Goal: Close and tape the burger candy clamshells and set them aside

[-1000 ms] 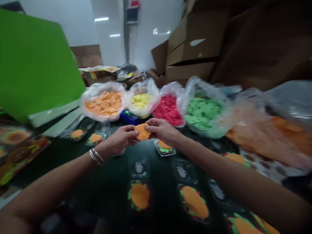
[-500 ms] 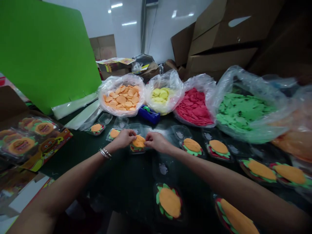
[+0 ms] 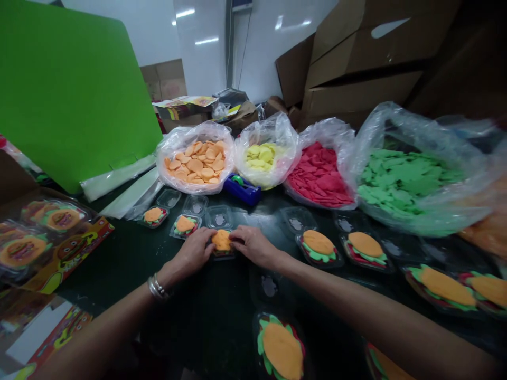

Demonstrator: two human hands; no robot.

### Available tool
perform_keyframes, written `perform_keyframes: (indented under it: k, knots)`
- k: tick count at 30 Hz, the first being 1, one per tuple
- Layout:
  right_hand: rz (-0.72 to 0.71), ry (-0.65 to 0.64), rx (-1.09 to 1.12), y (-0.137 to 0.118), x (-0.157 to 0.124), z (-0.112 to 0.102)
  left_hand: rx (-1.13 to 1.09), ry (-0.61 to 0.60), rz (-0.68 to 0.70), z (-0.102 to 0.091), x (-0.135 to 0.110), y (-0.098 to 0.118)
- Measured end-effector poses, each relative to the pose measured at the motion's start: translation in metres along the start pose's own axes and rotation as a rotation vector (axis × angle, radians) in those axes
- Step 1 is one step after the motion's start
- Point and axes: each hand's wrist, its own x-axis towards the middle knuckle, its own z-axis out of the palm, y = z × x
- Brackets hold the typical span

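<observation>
An orange bun piece (image 3: 222,240) of a small toy-like burger lies over the layers in a clear plastic box, whose open lid (image 3: 219,217) lies behind it. My left hand (image 3: 195,249) has its fingertips closed on the bun's left edge. From the right, my right hand (image 3: 253,245) presses its thumb and fingers against the other edge. The bun's underside and parts of the box are hidden by the fingers. Just left of my left hand sits another burger (image 3: 185,225) in its open box. Nearest on the right is a burger (image 3: 318,243) with green and red layers.
Bags of orange discs (image 3: 195,162), yellow discs (image 3: 260,157), red pieces (image 3: 322,177) and green pieces (image 3: 407,179) line the back. A blue tape dispenser (image 3: 243,190) stands before them. More burgers (image 3: 282,348) lie front and right; a printed carton (image 3: 71,253) stands left.
The bun piece has come down flatter onto the box between my hands. My hands have moved slightly down, and their fingers sit closer around its sides. The camera view has shifted slightly.
</observation>
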Motion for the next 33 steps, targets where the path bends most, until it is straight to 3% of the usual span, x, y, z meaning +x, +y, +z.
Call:
perform_keyframes:
  k: [7,10,13,15,17,20,22,24,26,28,30,32,33]
  knots:
    - [-0.052,-0.01,-0.102,-0.003,-0.003,-0.007,0.162,0.069,0.123,0.001,0.006,0.01]
    - [-0.102,-0.037,-0.1,-0.005,-0.004,-0.002,0.254,-0.014,0.223,0.005,0.012,0.013]
    - [-0.143,-0.069,-0.09,-0.006,-0.005,0.0,0.245,-0.076,0.235,0.002,0.015,0.01]
    - [-0.157,-0.075,-0.087,-0.006,-0.006,-0.006,0.15,-0.039,0.21,-0.002,0.015,0.01]
    - [-0.119,-0.003,-0.012,-0.007,-0.007,-0.019,-0.018,0.074,0.139,-0.008,0.013,0.014]
    - [0.088,0.17,0.406,-0.012,-0.005,-0.041,-0.386,0.19,-0.06,-0.016,0.012,0.03]
    - [0.246,0.194,0.722,-0.02,-0.002,-0.053,-0.637,0.198,-0.155,-0.023,0.014,0.045]
    - [0.314,0.175,0.838,-0.035,0.0,-0.06,-0.795,0.191,-0.175,-0.032,0.012,0.06]
    - [0.276,0.165,0.81,-0.057,-0.008,-0.062,-0.844,0.136,-0.151,-0.042,-0.002,0.072]
    - [0.187,0.127,0.791,-0.085,-0.032,-0.057,-0.801,0.022,-0.13,-0.047,-0.032,0.079]
    - [0.153,0.013,0.838,-0.114,-0.072,-0.044,-0.74,-0.11,-0.152,-0.045,-0.078,0.08]
    - [0.249,-0.188,0.951,-0.137,-0.12,-0.016,-0.774,-0.245,-0.265,-0.033,-0.133,0.075]
    - [0.317,-0.257,1.001,-0.146,-0.143,0.003,-0.804,-0.257,-0.331,-0.025,-0.16,0.07]
